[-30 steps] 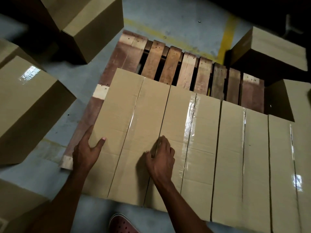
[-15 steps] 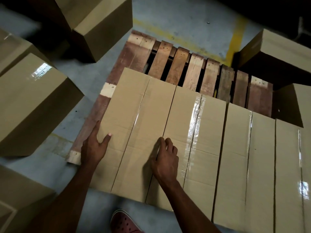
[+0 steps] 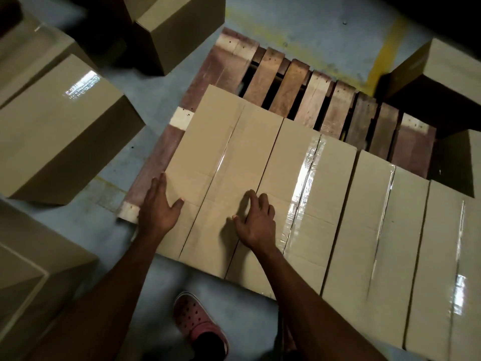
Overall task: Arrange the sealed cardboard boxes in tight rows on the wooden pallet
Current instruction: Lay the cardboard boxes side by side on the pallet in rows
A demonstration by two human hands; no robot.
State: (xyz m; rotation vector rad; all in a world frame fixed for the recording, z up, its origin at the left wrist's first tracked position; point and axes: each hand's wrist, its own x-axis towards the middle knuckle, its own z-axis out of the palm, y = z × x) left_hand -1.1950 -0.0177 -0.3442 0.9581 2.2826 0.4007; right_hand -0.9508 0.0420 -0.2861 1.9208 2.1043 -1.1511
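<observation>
Head view showed the leftmost tan sealed cardboard box [image 3: 221, 162] lying flat at the near-left corner of the slatted brown wooden pallet [image 3: 299, 87], its right side touching the next box in a row of taped tan boxes [image 3: 364, 217] that ran off to the right. One near row appeared laid; the far slats were bare, and loose tan cardboard boxes on the grey floor [image 3: 59, 131] waited to the left and behind, so most of the stacking seemed left to do. Left hand [image 3: 158, 207] lay against the box's outer left edge, fingers straight along the side and thumb spread onto the top, gripping nothing. Right hand [image 3: 256, 220] rested palm-down over the seam between the first two boxes, fingers loosely bent and pressing, holding nothing. A dark red perforated clog [image 3: 195, 319] stood below.
</observation>
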